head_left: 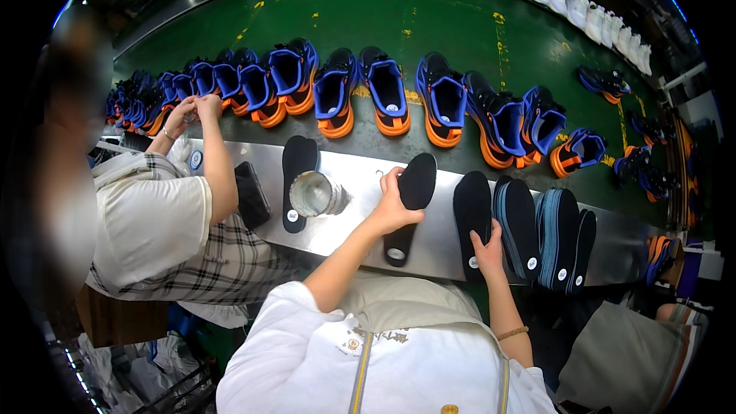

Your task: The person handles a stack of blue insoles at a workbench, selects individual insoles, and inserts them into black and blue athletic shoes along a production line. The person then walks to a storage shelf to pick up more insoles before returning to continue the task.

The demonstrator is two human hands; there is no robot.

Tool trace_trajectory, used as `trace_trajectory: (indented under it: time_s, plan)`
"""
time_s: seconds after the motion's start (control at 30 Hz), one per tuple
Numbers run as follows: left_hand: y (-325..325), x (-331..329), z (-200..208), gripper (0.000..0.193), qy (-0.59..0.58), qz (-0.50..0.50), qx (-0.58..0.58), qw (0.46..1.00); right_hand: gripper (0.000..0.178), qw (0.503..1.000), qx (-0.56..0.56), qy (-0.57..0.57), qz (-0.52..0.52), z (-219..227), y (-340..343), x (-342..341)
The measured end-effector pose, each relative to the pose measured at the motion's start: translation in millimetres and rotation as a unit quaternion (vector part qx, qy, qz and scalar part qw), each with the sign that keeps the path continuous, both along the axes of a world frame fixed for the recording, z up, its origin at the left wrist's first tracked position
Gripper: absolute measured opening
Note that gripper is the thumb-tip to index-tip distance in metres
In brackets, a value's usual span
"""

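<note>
My left hand (395,208) lies across a black insole (419,182) above the metal ledge, fingers and thumb closed on it. Part of that insole is hidden under the hand; a round white sticker marks its heel. Just to the right, my right hand (488,249) grips the edge of another black insole (471,203) near its heel, thumb on top. Beside it lie stacks of black and blue-edged insoles (515,218). A clear round container (314,194) stands left of my left hand, partly over a single black insole (300,157).
A row of black and blue shoes with orange soles (386,96) lines the green conveyor (452,15) beyond the metal ledge (349,241). At left sits a co-worker (157,222), hands together near the shoes; a dark phone (251,195) lies alongside. White shoes (567,0) stand at the far right.
</note>
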State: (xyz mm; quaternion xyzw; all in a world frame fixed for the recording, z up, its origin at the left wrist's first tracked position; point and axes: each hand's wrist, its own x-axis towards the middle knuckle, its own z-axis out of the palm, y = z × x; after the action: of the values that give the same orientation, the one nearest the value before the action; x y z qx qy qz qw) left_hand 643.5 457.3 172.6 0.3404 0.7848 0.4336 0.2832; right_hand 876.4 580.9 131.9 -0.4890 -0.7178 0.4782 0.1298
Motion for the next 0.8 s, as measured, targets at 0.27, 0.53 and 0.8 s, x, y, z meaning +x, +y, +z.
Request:
trace_trajectory:
  time_s: [0.27,0.53,0.8]
  plan:
    - [-9,3,150,0.117,-0.371,-0.123,0.324,0.861,0.064,0.975,0.151,-0.142,0.078,4,18,-4]
    - [-3,1,159,0.122,-0.308,-0.152,0.341,0.875,0.061,0.96,0.177,-0.202,0.076,19,15,-1]
    - [3,-2,155,0.12,-0.266,-0.159,0.333,0.89,0.06,0.958,0.18,-0.212,0.074,24,17,5]
